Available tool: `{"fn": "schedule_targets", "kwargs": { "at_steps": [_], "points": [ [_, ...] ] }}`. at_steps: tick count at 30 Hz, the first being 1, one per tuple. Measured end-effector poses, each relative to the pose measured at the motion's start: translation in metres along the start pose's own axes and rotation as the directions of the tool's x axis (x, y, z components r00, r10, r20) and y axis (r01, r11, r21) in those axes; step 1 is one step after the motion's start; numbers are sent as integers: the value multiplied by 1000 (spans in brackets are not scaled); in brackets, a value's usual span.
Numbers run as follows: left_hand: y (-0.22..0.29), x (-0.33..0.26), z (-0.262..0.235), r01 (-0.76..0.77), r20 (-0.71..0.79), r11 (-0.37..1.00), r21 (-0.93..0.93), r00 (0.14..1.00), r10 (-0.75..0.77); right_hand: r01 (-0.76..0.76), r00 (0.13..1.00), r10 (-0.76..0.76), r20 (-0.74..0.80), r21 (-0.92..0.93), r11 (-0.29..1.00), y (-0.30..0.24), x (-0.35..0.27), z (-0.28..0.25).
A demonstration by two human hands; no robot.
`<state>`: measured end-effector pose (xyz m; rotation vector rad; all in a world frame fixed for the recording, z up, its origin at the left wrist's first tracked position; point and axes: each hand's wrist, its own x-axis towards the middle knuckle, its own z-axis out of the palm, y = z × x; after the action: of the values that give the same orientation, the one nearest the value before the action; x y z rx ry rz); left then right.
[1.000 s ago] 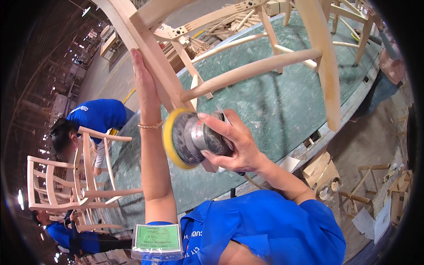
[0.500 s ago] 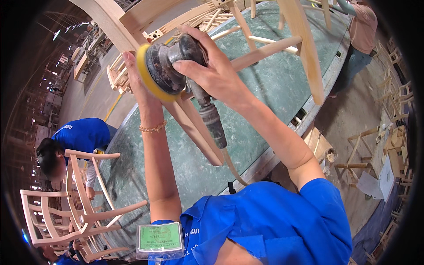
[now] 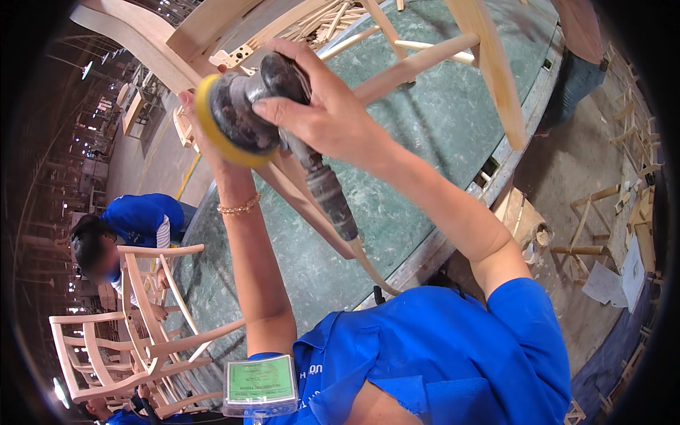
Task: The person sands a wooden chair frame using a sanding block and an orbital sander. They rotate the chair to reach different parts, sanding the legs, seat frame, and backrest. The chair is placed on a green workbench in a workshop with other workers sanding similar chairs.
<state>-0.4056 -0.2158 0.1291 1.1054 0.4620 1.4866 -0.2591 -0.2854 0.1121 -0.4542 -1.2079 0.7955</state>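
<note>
My right hand (image 3: 322, 117) is wrapped round the body of a black orbital sander (image 3: 265, 95) with a yellow pad (image 3: 212, 120). The pad stands on edge, tilted toward the wooden chair (image 3: 166, 42), and its contact with the wood is hard to make out. A hose (image 3: 372, 269) runs from the sander's handle down toward my body. My left hand (image 3: 202, 138) grips the chair frame behind the pad; a fingertip shows at the wood, while the other fingers are hidden. The chair lies on a green-topped table (image 3: 418, 184), its legs pointing up and right.
At left a co-worker in blue (image 3: 145, 219) bends over another wooden chair (image 3: 106, 347). Another person (image 3: 581, 42) stands at the far right. Loose wooden sticks (image 3: 326, 21) lie beyond the table. Chair frames (image 3: 591, 227) and paper sheets (image 3: 609, 283) are at right.
My view has shifted a little, so the sander and both hands appear farther left. Both grips stay the same. The co-worker at left has moved an arm along the other chair.
</note>
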Motion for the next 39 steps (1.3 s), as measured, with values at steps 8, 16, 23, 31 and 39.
{"fn": "schedule_targets", "kwargs": {
  "at_steps": [8, 16, 23, 31, 39],
  "points": [
    [5, -17, 23, 42, -33, 976, 213, 999, -36, -32, 991, 31, 128, 8, 999, -20, -57, -20],
    [3, 16, 25, -163, -75, 855, 492, 971, 228, -112, 976, 135, 172, -138, 984, -7, -87, -46],
    [-1, 19, 25, -177, -79, 881, 439, 969, 234, -237, 969, 248, 27, -207, 949, 34, -89, -69],
    [-3, 13, 22, -142, -77, 906, 398, 979, 187, -64, 950, 143, 278, -273, 960, -4, -88, -66],
    [-11, 9, 5, -122, -124, 974, 192, 981, 147, -182, 983, 179, 30, 182, 966, -29, 8, -20]
  ]
}}
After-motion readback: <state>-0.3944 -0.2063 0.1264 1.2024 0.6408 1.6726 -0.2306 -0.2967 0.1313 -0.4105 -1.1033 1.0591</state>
